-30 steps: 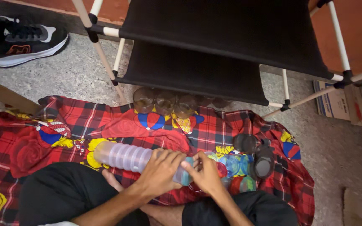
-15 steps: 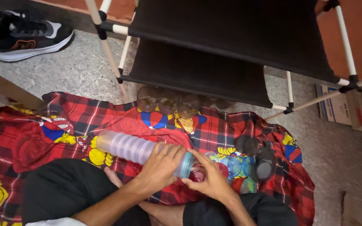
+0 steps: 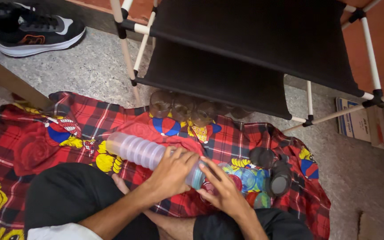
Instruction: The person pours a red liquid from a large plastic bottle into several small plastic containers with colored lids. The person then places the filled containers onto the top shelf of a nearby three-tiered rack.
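My left hand (image 3: 171, 172) grips a stack of nested clear plastic cups (image 3: 135, 150) lying on its side over my lap, its open end pointing right. My right hand (image 3: 221, 191) is at that open end, fingers on a reddish cup at the mouth of the stack. Just right of my hands, several coloured clear cups (image 3: 248, 178) lie on a red plaid cloth (image 3: 32, 133). Two dark round lids (image 3: 281, 183) lie beside them.
Three brownish clear jars (image 3: 184, 106) stand at the cloth's far edge under a black fabric rack with white tubes (image 3: 245, 49). A black sneaker (image 3: 36, 31) sits far left on the grey floor. A cardboard box (image 3: 355, 118) lies at the right.
The view has shifted slightly; the stack and both hands stay together. My right hand has lowered a little at the stack's open end.
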